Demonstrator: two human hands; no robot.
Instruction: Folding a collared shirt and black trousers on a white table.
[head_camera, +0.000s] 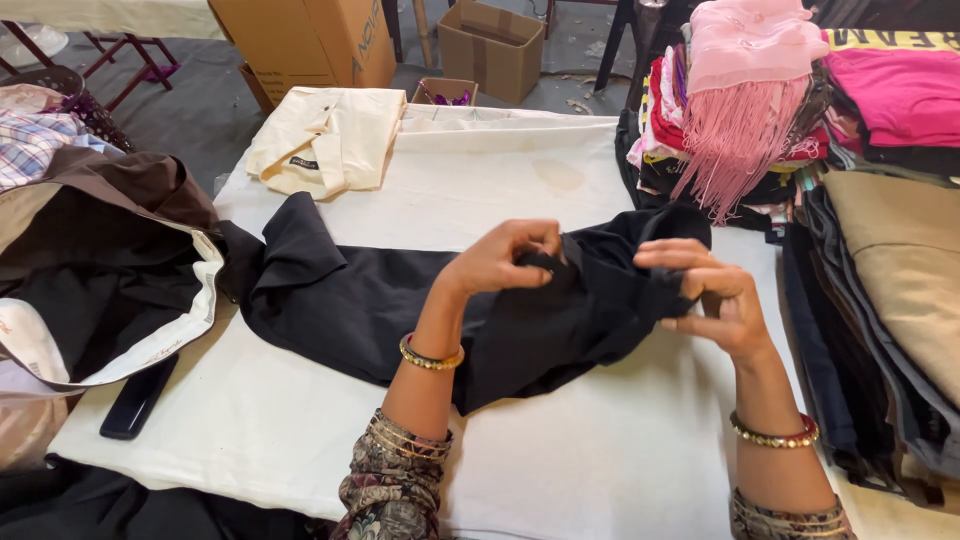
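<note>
Two sets of fingers (548, 240) pinch the same black garment (400, 300); those of the left hand (500, 260) are curled tight, thumb against fingertips, gathering a fold of the dark cloth near its raised end; those of the right hand (715, 295) are half closed, the thumb and first fingers nipping the cloth's edge at about 3 o'clock from the left, the remaining fingers fanned loosely outward. Between the two grips the cloth is bunched and lifted off the counter (560, 460), while the rest of it trails flat toward 9 o'clock across the white covering. To handle this fold well, I judge both pinches should stay close to the edge and pull gently apart, so the seam lies straight and the slack toward 9 o'clock does not drag or twist. Both wrists are bent inward, palms roughly facing each other; the forearms rise from 6 o'clock, each ringed with gold bangles (432, 355), patterned sleeves showing at the lower edge. Farther out, a folded cream shirt (325, 140) lies at 11 o'clock on the counter; a dark flat object (135, 400), perhaps a phone, rests at 8 o'clock; a heap of dark and plaid clothes (90, 250) sits at 9 o'clock; stacked folded garments topped by a pink fringed scarf (745, 90) stand at 1 o'clock; cardboard boxes (490, 45) wait on the floor at 12 o'clock.
</note>
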